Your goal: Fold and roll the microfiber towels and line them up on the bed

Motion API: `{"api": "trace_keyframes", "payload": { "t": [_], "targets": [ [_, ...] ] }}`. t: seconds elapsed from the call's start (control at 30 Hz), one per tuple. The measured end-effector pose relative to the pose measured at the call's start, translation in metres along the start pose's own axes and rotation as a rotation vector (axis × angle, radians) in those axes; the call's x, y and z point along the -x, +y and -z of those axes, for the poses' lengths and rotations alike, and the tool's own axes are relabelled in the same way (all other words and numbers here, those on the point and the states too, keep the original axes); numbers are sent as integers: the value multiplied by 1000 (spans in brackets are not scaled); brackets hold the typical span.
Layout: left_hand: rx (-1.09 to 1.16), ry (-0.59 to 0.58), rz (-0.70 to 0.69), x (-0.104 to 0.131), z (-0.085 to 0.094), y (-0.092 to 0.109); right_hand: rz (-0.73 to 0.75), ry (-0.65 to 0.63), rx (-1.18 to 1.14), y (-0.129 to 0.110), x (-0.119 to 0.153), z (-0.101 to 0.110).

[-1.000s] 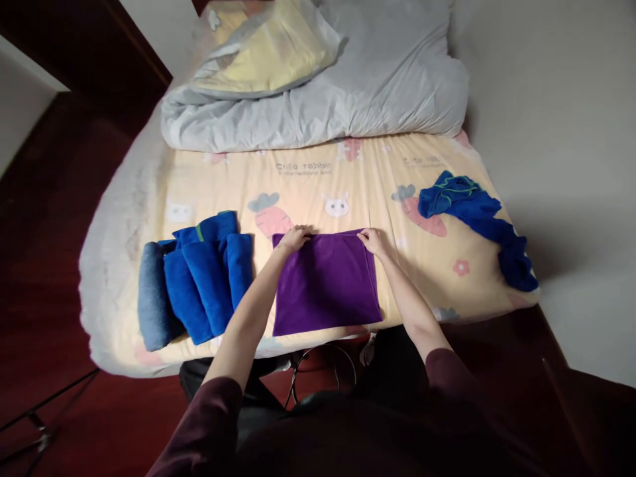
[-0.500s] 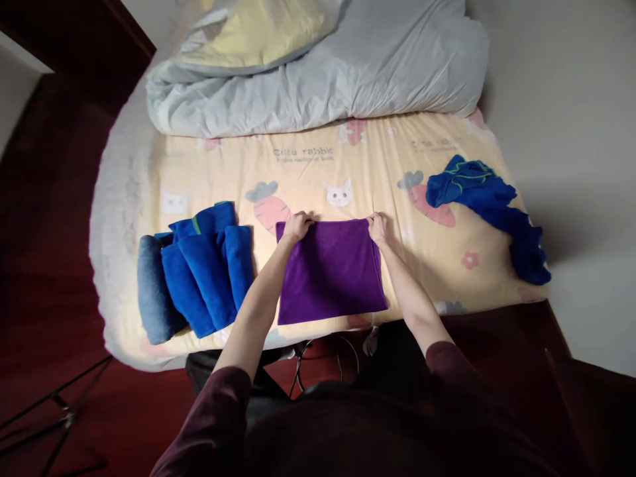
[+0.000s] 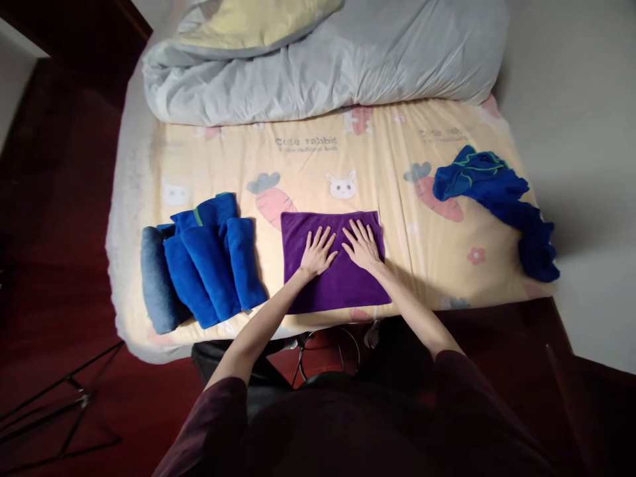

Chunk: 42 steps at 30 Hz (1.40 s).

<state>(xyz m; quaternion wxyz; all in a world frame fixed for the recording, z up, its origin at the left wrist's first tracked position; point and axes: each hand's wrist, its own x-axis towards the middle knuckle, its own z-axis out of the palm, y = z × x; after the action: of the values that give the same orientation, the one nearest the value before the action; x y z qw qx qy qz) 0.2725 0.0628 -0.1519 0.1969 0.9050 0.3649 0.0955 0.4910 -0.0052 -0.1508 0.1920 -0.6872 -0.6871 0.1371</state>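
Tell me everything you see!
Purple cloth: one, purple, front middle
Rolled cloths: several, blue, left
Fuzzy roll: one, grey-blue, far left
Crumpled cloth: one, blue, right
Printed sheet: one, yellow, beneath cloths
Bedding heap: one, grey and yellow, back
Stand: one, black, lower left
Floor: one, dark red, below
Wall: one, grey, right
Left hand: one, bare, on purple cloth
Right hand: one, bare, on purple cloth
Sleeves: two, maroon, bottom

cloth [image 3: 342, 288] on bed [image 3: 223, 159] | cloth rolls [image 3: 206, 268] left | fabric heap [image 3: 504, 192] right | quilt [image 3: 298, 86] behind
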Motion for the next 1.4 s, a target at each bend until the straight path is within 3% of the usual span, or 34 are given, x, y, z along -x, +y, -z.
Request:
{"api": "trace_keyframes", "payload": {
  "t": [0.1, 0.3, 0.4, 0.57, 0.7, 0.77, 0.83, 1.03, 1.1, 1.17, 1.23, 1.3, 1.4],
  "targets": [
    [-16, 14, 78, 5, -8, -7, -57, -29, -21, 10, 1, -5],
    [0, 88, 239, -22, -2, -34, -187, 27, 49, 51, -31, 1],
    [-12, 123, 306, -9, 2, -46, -246, 24, 81, 61, -37, 5],
    [-25, 212, 378, 45, 4, -59, -269, 108, 176, 42, -24, 10],
    [2, 212, 300, 66, -3, -46, -27, 33, 172, 8, 8, 5],
    [24, 197, 247, 57, -5, -43, 22, -40, 135, 3, 18, -1],
    [46, 210, 243, 36, -5, -52, -28, -56, 116, 10, 17, -6],
    [110, 327, 271, -22, -6, -107, -214, 21, 122, 64, -29, -9],
    [108, 280, 311, -30, -4, -114, -271, 38, 120, 69, -41, -7],
    [84, 209, 345, -29, 0, -111, -287, 69, 141, 58, -40, -3],
    [76, 180, 319, -17, 6, -96, -242, 99, 167, 34, -23, 3],
    [100, 206, 255, 14, 10, -73, -155, 106, 162, 4, 14, 9],
    [158, 260, 219, 99, 7, -29, -114, 143, 81, -27, 102, 10]
  ]
}}
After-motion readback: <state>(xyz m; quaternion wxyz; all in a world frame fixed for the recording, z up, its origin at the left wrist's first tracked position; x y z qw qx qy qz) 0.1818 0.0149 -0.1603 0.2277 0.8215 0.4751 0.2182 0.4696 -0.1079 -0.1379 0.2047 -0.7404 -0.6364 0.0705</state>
